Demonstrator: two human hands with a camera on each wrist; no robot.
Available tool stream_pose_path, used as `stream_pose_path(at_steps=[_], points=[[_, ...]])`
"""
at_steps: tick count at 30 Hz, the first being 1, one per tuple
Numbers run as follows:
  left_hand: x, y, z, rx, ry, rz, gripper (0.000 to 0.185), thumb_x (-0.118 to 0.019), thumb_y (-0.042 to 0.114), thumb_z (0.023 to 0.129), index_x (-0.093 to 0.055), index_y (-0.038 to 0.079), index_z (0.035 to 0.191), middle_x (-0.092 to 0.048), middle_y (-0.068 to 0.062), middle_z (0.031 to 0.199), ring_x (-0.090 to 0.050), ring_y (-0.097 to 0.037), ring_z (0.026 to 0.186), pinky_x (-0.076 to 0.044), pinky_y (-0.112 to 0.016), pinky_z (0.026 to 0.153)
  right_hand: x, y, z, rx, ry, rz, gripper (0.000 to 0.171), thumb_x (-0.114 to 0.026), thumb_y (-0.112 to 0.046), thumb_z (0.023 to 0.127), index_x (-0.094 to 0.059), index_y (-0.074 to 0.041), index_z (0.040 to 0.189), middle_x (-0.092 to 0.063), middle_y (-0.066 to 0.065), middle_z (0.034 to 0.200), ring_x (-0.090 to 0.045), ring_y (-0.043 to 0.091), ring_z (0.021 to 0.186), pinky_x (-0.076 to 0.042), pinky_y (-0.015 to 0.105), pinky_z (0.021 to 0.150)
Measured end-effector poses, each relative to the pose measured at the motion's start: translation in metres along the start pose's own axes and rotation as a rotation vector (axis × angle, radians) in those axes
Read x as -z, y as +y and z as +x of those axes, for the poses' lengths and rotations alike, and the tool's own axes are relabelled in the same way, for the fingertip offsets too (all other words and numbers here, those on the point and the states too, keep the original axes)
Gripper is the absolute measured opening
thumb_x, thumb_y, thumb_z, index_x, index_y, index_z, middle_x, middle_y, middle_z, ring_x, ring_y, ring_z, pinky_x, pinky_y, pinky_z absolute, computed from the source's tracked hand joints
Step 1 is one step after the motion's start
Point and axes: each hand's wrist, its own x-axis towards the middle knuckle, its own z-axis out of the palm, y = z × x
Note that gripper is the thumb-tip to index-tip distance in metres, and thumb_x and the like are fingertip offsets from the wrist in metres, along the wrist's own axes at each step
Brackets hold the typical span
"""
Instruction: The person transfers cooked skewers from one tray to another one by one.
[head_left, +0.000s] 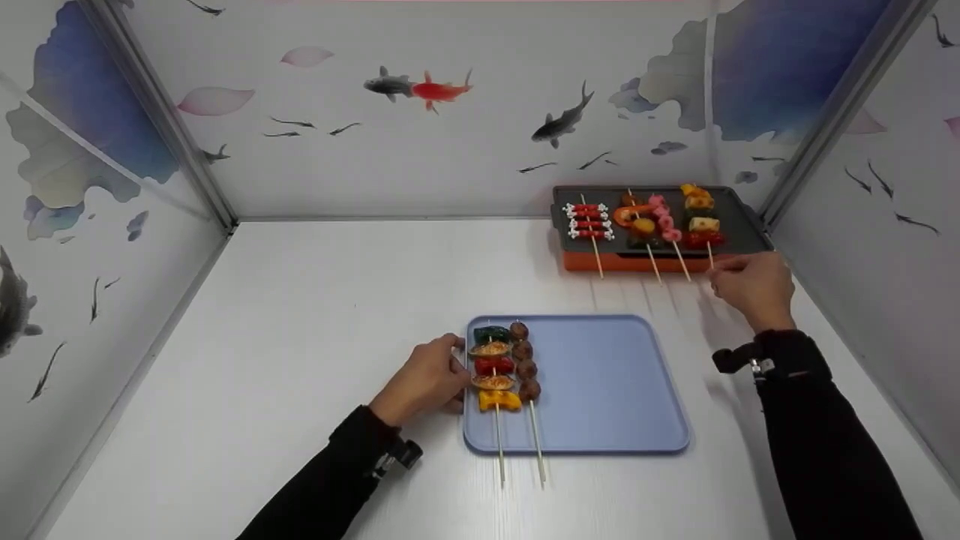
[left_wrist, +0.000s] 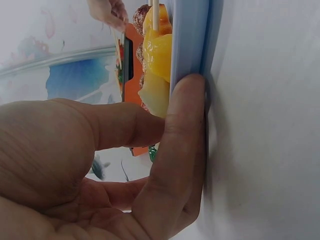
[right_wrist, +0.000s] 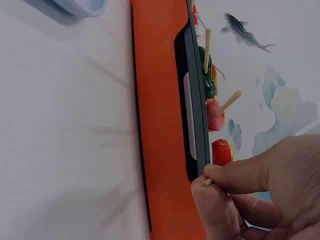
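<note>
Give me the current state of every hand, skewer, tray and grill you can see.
left hand: grips the tray's left edge.
right hand: pinches the rightmost grill skewer's stick end.
blue tray: flat on the table, holds two skewers at its left side.
two tray skewers: lying side by side, sticks overhanging the near rim.
grill: carries four skewers.
rightmost grill skewer: lying on the grill.

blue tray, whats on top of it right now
Two skewers lie on the left part of the blue tray: a vegetable skewer and a meatball skewer. The left hand covers the tray's left edge.
</note>
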Motion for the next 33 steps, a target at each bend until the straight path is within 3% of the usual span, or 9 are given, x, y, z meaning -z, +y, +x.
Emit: stream_pose_path(at_steps=[9, 26, 33], points=[[0.000, 0.000, -0.001, 0.012, -0.003, -0.015, 0.063, -0.070, 0.003, 0.107, -0.051, -0.005, 0.166, -0.078, -0.012, 0.105, -0.080, -0.016, 0.070, -0.070, -0.030, 0.066, -0.003, -0.007, -0.010, 0.022, 0.013, 0.047, 0.037, -0.075, -0.031, 0.110, -0.086, -0.003, 0.131, -0.079, -0.021, 0.079, -0.068, -0.004, 0.070, -0.055, 0.025, 0.066], [-0.002, 0.002, -0.001, 0.021, 0.010, 0.015, 0.061, -0.072, 0.005, 0.105, -0.054, -0.003, 0.163, -0.077, -0.011, 0.103, -0.079, -0.017, 0.076, -0.068, -0.028, 0.065, -0.010, -0.020, -0.037, 0.127, 0.050, 0.099, 0.037, -0.079, -0.030, 0.109, -0.086, -0.002, 0.131, -0.075, -0.022, 0.084, -0.068, -0.005, 0.071, -0.055, 0.021, 0.064], [-0.001, 0.002, -0.001, 0.013, 0.006, 0.004, 0.060, -0.071, 0.005, 0.106, -0.054, -0.004, 0.163, -0.077, -0.011, 0.104, -0.080, -0.017, 0.075, -0.068, -0.028, 0.066, -0.011, -0.029, -0.048, 0.112, -0.004, 0.184, 0.036, -0.080, -0.027, 0.110, -0.084, -0.001, 0.136, -0.078, -0.020, 0.089, -0.075, -0.007, 0.075, -0.062, 0.018, 0.069]])
